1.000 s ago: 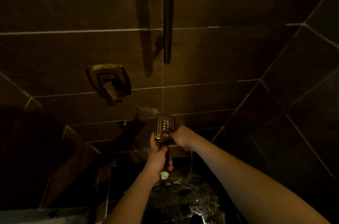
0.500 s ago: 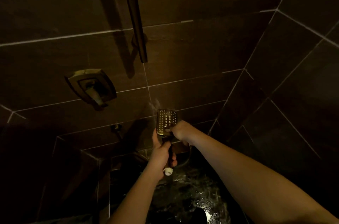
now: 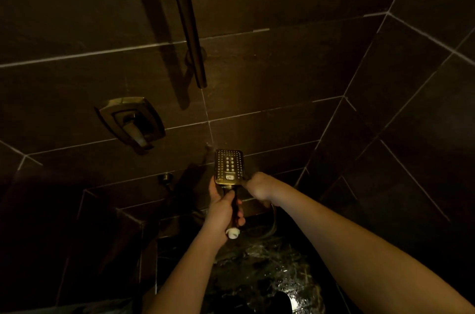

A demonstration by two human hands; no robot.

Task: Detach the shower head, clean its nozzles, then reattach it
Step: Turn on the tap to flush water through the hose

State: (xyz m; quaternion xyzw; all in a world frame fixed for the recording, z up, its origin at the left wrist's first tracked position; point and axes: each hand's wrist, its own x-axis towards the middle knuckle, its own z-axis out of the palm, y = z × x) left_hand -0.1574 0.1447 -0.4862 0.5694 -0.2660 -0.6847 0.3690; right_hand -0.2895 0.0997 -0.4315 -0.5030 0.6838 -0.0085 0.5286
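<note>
The gold rectangular shower head (image 3: pixel 228 163) is off its hose and held upright in front of the dark tiled wall, its nozzle face turned toward me. My left hand (image 3: pixel 222 213) grips its handle, and the white threaded end (image 3: pixel 232 233) sticks out below the fist. My right hand (image 3: pixel 259 185) has its fingers curled against the head's lower right corner and seems to pinch that edge. The fingertips are hidden in the dim light.
A metal slide bar (image 3: pixel 189 23) runs down the wall above. The square valve handle (image 3: pixel 131 121) sits at the left, with a small wall outlet (image 3: pixel 166 177) below it. The loose hose (image 3: pixel 274 223) curves behind my right wrist above the wet dark floor (image 3: pixel 270 267).
My right hand has slid from the nozzle face down to the head's lower right corner. My left hand keeps its grip on the handle. My view has swung, so the wall fittings sit differently.
</note>
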